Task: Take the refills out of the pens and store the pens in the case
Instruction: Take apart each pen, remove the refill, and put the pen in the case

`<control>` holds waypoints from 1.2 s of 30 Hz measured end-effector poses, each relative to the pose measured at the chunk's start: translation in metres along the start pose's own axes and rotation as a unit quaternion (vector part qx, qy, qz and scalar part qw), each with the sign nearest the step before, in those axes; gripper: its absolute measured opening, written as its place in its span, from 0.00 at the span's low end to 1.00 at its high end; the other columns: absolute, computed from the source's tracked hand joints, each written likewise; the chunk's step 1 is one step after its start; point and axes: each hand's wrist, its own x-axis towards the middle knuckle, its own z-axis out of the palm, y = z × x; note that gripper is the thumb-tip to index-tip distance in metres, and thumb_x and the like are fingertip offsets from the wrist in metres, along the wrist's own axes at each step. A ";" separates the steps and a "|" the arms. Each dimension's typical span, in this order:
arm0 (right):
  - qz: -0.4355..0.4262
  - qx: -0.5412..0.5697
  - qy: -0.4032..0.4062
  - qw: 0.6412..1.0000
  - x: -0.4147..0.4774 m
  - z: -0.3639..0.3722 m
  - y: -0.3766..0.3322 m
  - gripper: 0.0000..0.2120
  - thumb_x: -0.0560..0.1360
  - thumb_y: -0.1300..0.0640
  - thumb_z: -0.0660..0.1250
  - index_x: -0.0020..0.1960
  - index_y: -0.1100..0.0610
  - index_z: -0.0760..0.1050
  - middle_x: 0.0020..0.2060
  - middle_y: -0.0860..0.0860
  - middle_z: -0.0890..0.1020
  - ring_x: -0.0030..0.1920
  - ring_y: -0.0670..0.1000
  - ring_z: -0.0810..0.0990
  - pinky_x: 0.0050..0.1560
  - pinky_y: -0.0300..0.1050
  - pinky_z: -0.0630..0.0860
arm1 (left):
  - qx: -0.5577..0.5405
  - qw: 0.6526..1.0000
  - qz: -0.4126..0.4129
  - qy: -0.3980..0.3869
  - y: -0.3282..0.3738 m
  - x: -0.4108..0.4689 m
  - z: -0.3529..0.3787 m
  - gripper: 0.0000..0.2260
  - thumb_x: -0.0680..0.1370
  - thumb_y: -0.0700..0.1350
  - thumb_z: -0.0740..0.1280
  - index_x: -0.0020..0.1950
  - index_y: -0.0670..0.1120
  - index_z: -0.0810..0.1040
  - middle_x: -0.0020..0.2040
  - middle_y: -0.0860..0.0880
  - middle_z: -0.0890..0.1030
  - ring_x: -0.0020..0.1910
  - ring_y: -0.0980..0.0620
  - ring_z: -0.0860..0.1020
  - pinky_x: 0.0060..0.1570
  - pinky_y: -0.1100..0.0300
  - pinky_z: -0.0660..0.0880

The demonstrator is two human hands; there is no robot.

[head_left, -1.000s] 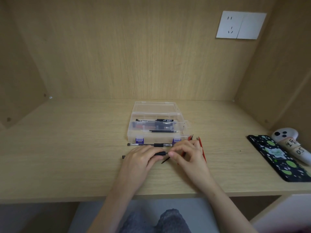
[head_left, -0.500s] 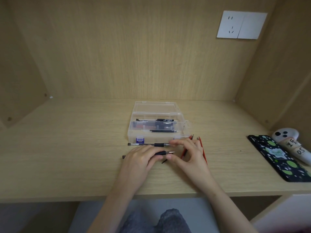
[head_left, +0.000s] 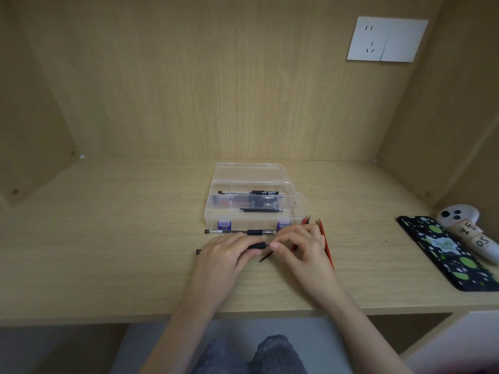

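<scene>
Wooden desk (head_left: 108, 252) holds the open clear case (head_left: 253, 223), and just in front of it the left hand (head_left: 224, 255) grips a black pen (head_left: 258, 246) whose tip end the right hand (head_left: 305, 249) pinches, beside red refills (head_left: 326, 245).

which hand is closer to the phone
Right. The right hand is left of the phone, apart from it; the left hand is even further left, both holding a pen between them.
</scene>
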 end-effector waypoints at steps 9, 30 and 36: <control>0.005 0.020 0.001 1.000 -0.001 0.000 0.003 0.05 0.70 0.48 0.71 0.45 0.41 0.79 0.45 0.38 0.79 0.56 0.39 0.66 0.56 0.27 0.59 | 0.001 1.000 0.001 -0.002 0.000 -0.001 0.000 0.13 0.76 0.54 0.60 0.53 0.52 0.81 0.45 0.56 0.81 0.44 0.57 0.78 0.45 0.65 0.69; -0.052 -0.171 -0.023 0.984 -0.007 -0.020 0.018 0.08 0.70 0.42 0.66 0.42 0.45 0.79 0.43 0.36 0.74 0.50 0.44 0.62 0.48 0.37 0.55 | 0.005 0.999 -0.016 0.050 0.000 0.001 0.001 0.13 0.75 0.54 0.61 0.50 0.49 0.82 0.45 0.56 0.82 0.45 0.59 0.75 0.46 0.69 0.67; -0.116 -0.238 -0.089 0.960 -0.003 -0.013 0.011 0.08 0.72 0.45 0.68 0.48 0.46 0.80 0.50 0.42 0.75 0.54 0.46 0.63 0.55 0.43 0.60 | 0.002 0.999 -0.013 0.048 0.000 0.000 0.001 0.13 0.75 0.54 0.61 0.50 0.49 0.82 0.45 0.56 0.83 0.45 0.59 0.76 0.46 0.69 0.67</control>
